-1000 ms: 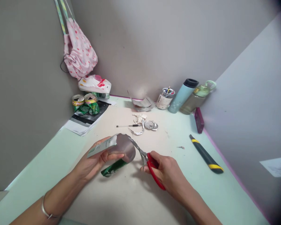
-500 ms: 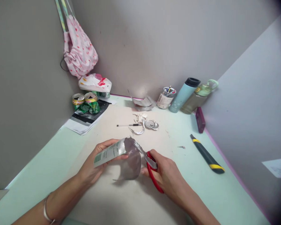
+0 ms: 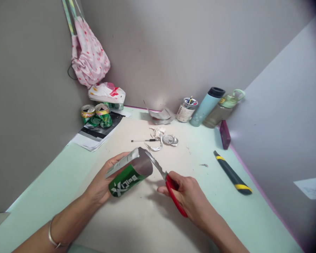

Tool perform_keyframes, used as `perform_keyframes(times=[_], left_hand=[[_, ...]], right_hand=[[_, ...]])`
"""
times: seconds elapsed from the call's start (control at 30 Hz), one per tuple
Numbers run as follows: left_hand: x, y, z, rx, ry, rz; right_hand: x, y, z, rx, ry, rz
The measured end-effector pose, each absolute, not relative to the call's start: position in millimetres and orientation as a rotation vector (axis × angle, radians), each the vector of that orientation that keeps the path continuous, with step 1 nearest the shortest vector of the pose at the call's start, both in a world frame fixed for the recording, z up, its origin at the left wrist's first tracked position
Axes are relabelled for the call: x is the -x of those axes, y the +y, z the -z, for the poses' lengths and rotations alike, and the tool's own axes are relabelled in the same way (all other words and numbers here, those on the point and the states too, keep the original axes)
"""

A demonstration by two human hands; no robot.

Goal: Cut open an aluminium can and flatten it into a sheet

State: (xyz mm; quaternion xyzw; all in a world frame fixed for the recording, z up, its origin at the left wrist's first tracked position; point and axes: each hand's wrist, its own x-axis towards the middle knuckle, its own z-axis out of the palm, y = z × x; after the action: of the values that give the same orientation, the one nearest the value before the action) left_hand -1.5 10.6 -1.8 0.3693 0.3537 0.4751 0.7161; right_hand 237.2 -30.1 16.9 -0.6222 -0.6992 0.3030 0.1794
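Observation:
A green and silver piece of aluminium can (image 3: 127,181), cut open along its length and curled into a tube, is held above the table by my left hand (image 3: 102,181). My left fingers lie partly behind the metal. My right hand (image 3: 185,191) grips the red handles of a pair of scissors (image 3: 175,195). The scissor blades point up and left, with their tips at the upper right edge of the curled metal; whether they touch it I cannot tell. Past the hands lie can ends (image 3: 169,140), a thin curved metal strip (image 3: 155,149) and a black pen (image 3: 144,141).
A black and yellow utility knife (image 3: 233,173) lies at the right. Crushed green cans (image 3: 102,114) sit on papers at the left. At the back are curled metal sheets (image 3: 162,116), a pen tin (image 3: 186,110), a blue tumbler (image 3: 206,107) and a green bottle (image 3: 223,109).
The can piece has turned, so its printed green side now faces me and its loose end is curled in. The scissors have shifted slightly, their blades showing more plainly.

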Motion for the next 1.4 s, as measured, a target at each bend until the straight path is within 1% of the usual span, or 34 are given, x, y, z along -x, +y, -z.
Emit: perform_keyframes(times=[0.07, 0.17, 0.3, 0.43, 0.53, 0.7, 0.8, 0.93, 1.17, 1.4], left_hand=[[0.8, 10.2, -4.4, -0.832, 0.840, -1.129], [1.5, 9.5, -8.7, -0.855, 0.901, -1.172], [2.0, 8.3, -5.7, -0.770, 0.883, -1.132], [-0.2, 7.2, -3.4, -0.746, 0.823, -1.082], [-0.7, 7.4, -4.2, -0.728, 0.814, -1.075], [-1.1, 11.0, -6.1, -0.674, 0.881, -1.092], [-1.9, 13.0, -6.2, -0.689, 0.871, -1.090], [-1.7, 14.6, -4.9, -0.708, 0.841, -1.076], [-3.7, 11.9, -1.3, -0.680, 0.838, -1.021], [-5.3, 10.2, -0.9, -0.624, 0.840, -1.024]], right_hand=[[-238.2, -29.2, -16.7, 1.780, -1.974, -0.865], [-239.2, -27.8, -15.4, 1.785, -2.016, -0.792], [-238.7, -26.6, -15.0, 1.755, -2.081, -0.666], [-238.6, -26.2, -14.4, 1.741, -2.111, -0.613], [-239.1, -25.9, -13.3, 1.725, -2.105, -0.623], [-240.7, -27.2, -13.3, 1.754, -2.049, -0.759], [-242.4, -28.7, -14.5, 1.737, -2.041, -0.785], [-244.3, -27.9, -16.3, 1.739, -2.078, -0.754], [-240.8, -26.6, -19.3, 1.729, -2.164, -0.592], [-240.1, -28.9, -16.6, 1.718, -2.137, -0.615]])
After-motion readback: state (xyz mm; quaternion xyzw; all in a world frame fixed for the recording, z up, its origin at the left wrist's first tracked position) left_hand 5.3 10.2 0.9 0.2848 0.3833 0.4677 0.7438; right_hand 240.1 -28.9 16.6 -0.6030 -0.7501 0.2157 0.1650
